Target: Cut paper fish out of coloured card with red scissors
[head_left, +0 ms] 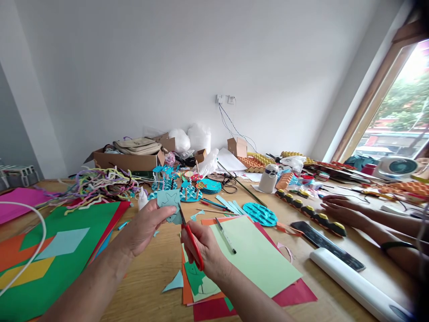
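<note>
On a cluttered table [154,273], the left hand [144,228] pinches a half-cut blue shape [169,201]; the right hand [204,250] grips scissors [191,237] mid-cut, offcuts [174,282] lying below.

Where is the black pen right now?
In the head view the black pen lies on the light green sheet, just right of the right hand holding the red scissors.
</note>
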`<state>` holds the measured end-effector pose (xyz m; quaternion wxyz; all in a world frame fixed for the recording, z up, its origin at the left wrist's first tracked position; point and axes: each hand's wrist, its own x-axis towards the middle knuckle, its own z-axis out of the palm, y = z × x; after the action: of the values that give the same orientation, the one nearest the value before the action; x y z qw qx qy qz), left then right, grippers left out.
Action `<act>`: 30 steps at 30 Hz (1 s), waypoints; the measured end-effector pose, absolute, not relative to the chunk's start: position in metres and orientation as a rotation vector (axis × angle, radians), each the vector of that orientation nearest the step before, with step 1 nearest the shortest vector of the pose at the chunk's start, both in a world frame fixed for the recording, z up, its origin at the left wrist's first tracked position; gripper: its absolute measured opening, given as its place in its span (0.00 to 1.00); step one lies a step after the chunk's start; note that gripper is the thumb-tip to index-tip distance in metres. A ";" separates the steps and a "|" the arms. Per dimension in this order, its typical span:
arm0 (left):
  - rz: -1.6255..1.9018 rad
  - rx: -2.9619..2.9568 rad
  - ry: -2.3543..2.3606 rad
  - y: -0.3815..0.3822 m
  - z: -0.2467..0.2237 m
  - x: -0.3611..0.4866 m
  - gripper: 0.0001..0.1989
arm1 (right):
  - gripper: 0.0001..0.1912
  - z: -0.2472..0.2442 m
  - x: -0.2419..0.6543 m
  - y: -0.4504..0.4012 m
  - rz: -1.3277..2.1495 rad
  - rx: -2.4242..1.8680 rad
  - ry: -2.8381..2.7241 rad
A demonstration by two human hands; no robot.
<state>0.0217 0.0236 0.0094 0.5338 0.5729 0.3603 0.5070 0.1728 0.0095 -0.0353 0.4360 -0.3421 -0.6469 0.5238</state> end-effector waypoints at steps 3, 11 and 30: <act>1.201 1.365 0.844 0.023 0.010 0.021 0.04 | 0.12 -0.033 0.173 0.009 1.267 -0.880 -1.621; 1.204 1.375 0.831 0.021 0.012 0.022 0.06 | 0.11 -0.035 0.173 0.011 1.217 -0.908 -1.653; 1.193 1.498 0.841 0.021 0.012 0.023 0.09 | 0.11 -0.028 0.169 0.006 1.356 -0.919 -1.564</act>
<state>0.0234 0.0207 0.0118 0.5011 0.6198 0.3479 0.4937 0.1690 0.0061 -0.0281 0.4247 -0.3673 -0.6253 0.5420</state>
